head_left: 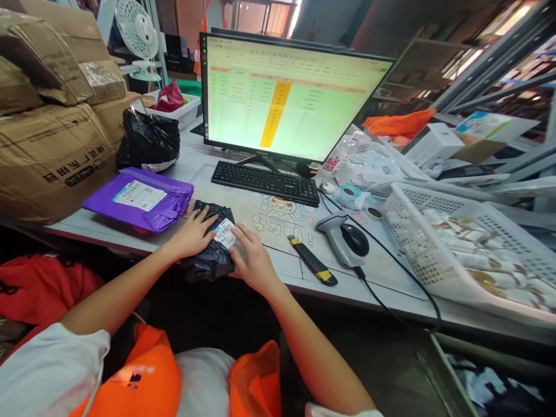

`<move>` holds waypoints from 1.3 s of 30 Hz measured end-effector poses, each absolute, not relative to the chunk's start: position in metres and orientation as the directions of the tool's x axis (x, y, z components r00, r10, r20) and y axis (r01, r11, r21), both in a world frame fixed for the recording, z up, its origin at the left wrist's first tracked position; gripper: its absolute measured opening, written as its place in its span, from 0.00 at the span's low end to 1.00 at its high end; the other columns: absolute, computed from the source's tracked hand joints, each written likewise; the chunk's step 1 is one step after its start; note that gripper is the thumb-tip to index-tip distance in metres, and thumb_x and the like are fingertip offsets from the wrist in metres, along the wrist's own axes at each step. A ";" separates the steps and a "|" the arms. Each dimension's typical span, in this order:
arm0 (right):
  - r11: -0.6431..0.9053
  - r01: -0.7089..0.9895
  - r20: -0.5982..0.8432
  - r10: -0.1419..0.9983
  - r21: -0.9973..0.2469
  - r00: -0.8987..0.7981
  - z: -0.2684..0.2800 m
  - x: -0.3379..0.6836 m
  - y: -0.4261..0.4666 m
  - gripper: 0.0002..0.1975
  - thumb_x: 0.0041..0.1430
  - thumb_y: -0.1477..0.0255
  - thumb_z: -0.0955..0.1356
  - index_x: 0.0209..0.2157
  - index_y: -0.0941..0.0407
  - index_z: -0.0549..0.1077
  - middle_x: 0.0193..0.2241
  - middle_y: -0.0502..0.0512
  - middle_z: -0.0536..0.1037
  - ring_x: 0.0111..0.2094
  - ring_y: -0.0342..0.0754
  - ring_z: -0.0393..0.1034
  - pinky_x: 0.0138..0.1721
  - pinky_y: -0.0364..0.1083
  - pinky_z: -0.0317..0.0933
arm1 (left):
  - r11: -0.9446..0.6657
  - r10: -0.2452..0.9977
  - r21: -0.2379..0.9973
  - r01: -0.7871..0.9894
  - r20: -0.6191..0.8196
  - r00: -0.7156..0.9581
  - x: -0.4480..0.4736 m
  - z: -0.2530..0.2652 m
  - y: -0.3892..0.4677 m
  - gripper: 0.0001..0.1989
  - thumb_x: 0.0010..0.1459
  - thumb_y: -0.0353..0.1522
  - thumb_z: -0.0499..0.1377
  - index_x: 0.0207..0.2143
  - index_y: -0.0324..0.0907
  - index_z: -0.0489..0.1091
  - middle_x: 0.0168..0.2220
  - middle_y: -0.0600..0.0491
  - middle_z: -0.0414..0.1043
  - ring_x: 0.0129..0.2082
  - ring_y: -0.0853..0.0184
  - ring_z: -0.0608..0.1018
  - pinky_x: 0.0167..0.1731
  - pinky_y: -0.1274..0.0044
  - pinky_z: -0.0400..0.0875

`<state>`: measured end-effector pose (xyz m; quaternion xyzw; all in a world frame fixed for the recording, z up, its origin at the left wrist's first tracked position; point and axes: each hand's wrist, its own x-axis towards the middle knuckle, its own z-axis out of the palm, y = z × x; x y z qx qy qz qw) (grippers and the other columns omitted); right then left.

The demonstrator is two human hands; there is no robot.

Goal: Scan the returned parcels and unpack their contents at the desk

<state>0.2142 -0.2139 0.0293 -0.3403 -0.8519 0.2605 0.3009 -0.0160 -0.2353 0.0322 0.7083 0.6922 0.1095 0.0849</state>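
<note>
Nearest the camera, an orange vest (147,370) covers part of the person's lap, and just beyond it a black parcel (208,263) lies at the front edge of the table (289,266), its near end seeming to jut past that edge. The left hand (195,231) rests spread across the parcel's upper left side, fingers extended, not closed around anything. The right hand (256,263) is at the other side, fingers loosely stretched and parted at the edge of the white label (225,233); whether its tips press the label or only rest there, I cannot tell. The step in hand looks like steadying or smoothing the parcel with its label face up. Lifting or turning it from here would call for fingers curled under its sides, as flat palms give little hold, and the crinkled wrap could slip. Right of the hands lie a black-and-yellow utility knife (311,260) and a grey barcode scanner (334,237) with a mouse (355,240) just beside it; scanning would need the label uncovered by fingers. To the left, a purple parcel (171,200) lies flat, its label upward. Farther back come the keyboard (264,182) and the monitor (286,98), which shows a spreadsheet.
</note>
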 end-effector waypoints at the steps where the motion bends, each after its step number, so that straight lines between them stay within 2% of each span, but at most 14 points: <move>1: 0.653 0.460 0.287 0.714 -0.601 -0.638 0.028 0.209 -0.218 0.25 0.68 0.66 0.65 0.64 0.57 0.70 0.69 0.63 0.63 0.69 0.59 0.57 0.69 0.60 0.55 | -0.046 0.999 0.268 0.962 0.021 0.042 -0.019 0.033 -0.239 0.31 0.71 0.42 0.50 0.73 0.41 0.57 0.75 0.39 0.43 0.73 0.43 0.52 0.69 0.55 0.53; 5: 0.690 0.521 0.114 0.650 -0.503 -0.751 0.026 0.202 -0.218 0.24 0.69 0.64 0.66 0.62 0.58 0.73 0.68 0.63 0.64 0.71 0.62 0.54 0.69 0.64 0.53 | -0.024 1.000 0.260 0.965 -0.004 0.026 -0.019 0.036 -0.253 0.33 0.70 0.44 0.52 0.72 0.41 0.58 0.75 0.41 0.43 0.72 0.41 0.55 0.66 0.53 0.60; 9: 0.683 0.394 0.126 0.579 -0.615 -0.806 0.039 0.238 -0.192 0.22 0.68 0.61 0.67 0.57 0.57 0.77 0.65 0.64 0.69 0.67 0.59 0.63 0.67 0.59 0.58 | 0.008 0.992 0.299 0.954 0.119 -0.045 -0.008 0.024 -0.261 0.32 0.66 0.45 0.57 0.69 0.44 0.65 0.74 0.44 0.50 0.67 0.41 0.62 0.62 0.52 0.65; 12: 0.556 0.614 0.230 0.816 -0.560 -0.530 0.055 0.293 -0.161 0.23 0.68 0.61 0.65 0.55 0.59 0.77 0.57 0.66 0.77 0.58 0.59 0.72 0.62 0.57 0.64 | -0.033 0.973 0.380 0.924 0.225 -0.058 -0.005 0.010 -0.262 0.33 0.65 0.43 0.58 0.68 0.39 0.65 0.74 0.41 0.48 0.65 0.44 0.63 0.66 0.54 0.60; 15: 0.175 0.941 0.224 0.968 -0.288 -0.112 0.068 0.347 -0.132 0.27 0.67 0.62 0.65 0.61 0.64 0.71 0.56 0.72 0.75 0.58 0.65 0.71 0.60 0.61 0.63 | -0.064 0.969 0.441 0.895 0.242 -0.049 -0.007 0.000 -0.261 0.34 0.65 0.43 0.58 0.69 0.38 0.63 0.75 0.40 0.46 0.66 0.44 0.60 0.66 0.53 0.59; 17: -0.013 0.995 0.094 0.995 -0.099 0.022 0.069 0.368 -0.120 0.32 0.66 0.60 0.66 0.64 0.66 0.67 0.59 0.76 0.72 0.59 0.70 0.68 0.59 0.63 0.64 | -0.075 0.972 0.462 0.884 0.231 -0.038 -0.010 -0.002 -0.261 0.34 0.65 0.43 0.58 0.69 0.38 0.62 0.75 0.40 0.44 0.67 0.44 0.59 0.66 0.52 0.58; 19: -0.078 0.997 0.011 0.997 0.006 0.078 0.064 0.375 -0.114 0.36 0.66 0.57 0.66 0.67 0.67 0.63 0.60 0.78 0.69 0.61 0.71 0.65 0.57 0.62 0.64 | -0.078 0.975 0.478 0.875 0.218 -0.032 -0.011 -0.002 -0.260 0.35 0.65 0.43 0.58 0.70 0.37 0.61 0.75 0.40 0.43 0.67 0.43 0.59 0.66 0.52 0.58; 22: -0.163 0.986 0.018 0.987 0.044 0.163 0.051 0.372 -0.110 0.38 0.66 0.57 0.66 0.67 0.68 0.60 0.61 0.78 0.66 0.61 0.72 0.64 0.57 0.61 0.64 | -0.076 0.976 0.488 0.869 0.216 -0.036 -0.011 -0.002 -0.261 0.35 0.66 0.43 0.57 0.70 0.37 0.61 0.75 0.40 0.42 0.67 0.43 0.58 0.66 0.51 0.58; 26: -0.258 0.966 -0.077 0.963 0.030 0.259 0.047 0.371 -0.098 0.30 0.65 0.64 0.66 0.62 0.70 0.65 0.54 0.79 0.73 0.56 0.69 0.71 0.54 0.58 0.66 | -0.078 0.973 0.487 0.870 0.225 -0.039 -0.011 -0.001 -0.262 0.34 0.66 0.42 0.57 0.70 0.36 0.61 0.75 0.39 0.43 0.67 0.43 0.58 0.66 0.51 0.58; 29: -0.224 0.975 -0.109 0.969 -0.020 0.220 0.068 0.370 -0.096 0.21 0.64 0.65 0.66 0.52 0.67 0.72 0.46 0.74 0.78 0.48 0.64 0.76 0.47 0.54 0.68 | -0.081 0.973 0.485 0.871 0.227 -0.037 -0.012 -0.001 -0.262 0.34 0.66 0.43 0.57 0.70 0.36 0.61 0.75 0.40 0.43 0.68 0.43 0.58 0.66 0.52 0.58; 31: -0.153 0.971 -0.179 0.977 -0.186 0.119 0.095 0.364 -0.104 0.16 0.65 0.64 0.66 0.44 0.62 0.74 0.36 0.65 0.79 0.36 0.55 0.77 0.36 0.49 0.69 | -0.082 0.974 0.482 0.873 0.223 -0.032 -0.012 -0.001 -0.262 0.34 0.66 0.43 0.56 0.70 0.37 0.60 0.76 0.40 0.42 0.68 0.44 0.57 0.66 0.52 0.57; 34: 0.015 0.869 -0.308 0.932 -0.495 -0.191 0.142 0.341 -0.131 0.18 0.63 0.56 0.68 0.39 0.58 0.73 0.22 0.50 0.71 0.18 0.42 0.62 0.19 0.41 0.57 | -0.075 0.976 0.475 0.877 0.213 -0.032 -0.012 -0.001 -0.262 0.35 0.67 0.43 0.56 0.71 0.38 0.60 0.76 0.41 0.42 0.68 0.44 0.57 0.66 0.52 0.57; 36: 0.171 0.793 -0.361 0.820 -0.585 -0.443 0.169 0.319 -0.148 0.22 0.60 0.52 0.69 0.41 0.57 0.75 0.20 0.46 0.67 0.16 0.40 0.55 0.17 0.40 0.50 | -0.071 0.977 0.475 0.877 0.212 -0.036 -0.012 0.000 -0.262 0.35 0.66 0.43 0.56 0.71 0.38 0.60 0.76 0.41 0.42 0.68 0.44 0.57 0.66 0.52 0.57; 39: 0.407 0.694 -0.363 0.635 -0.593 -0.682 0.188 0.288 -0.159 0.21 0.60 0.53 0.69 0.43 0.56 0.78 0.24 0.49 0.71 0.21 0.42 0.61 0.20 0.40 0.55 | -0.073 0.976 0.483 0.873 0.214 -0.036 -0.012 0.000 -0.262 0.34 0.67 0.43 0.56 0.70 0.37 0.60 0.75 0.41 0.43 0.68 0.44 0.57 0.66 0.52 0.57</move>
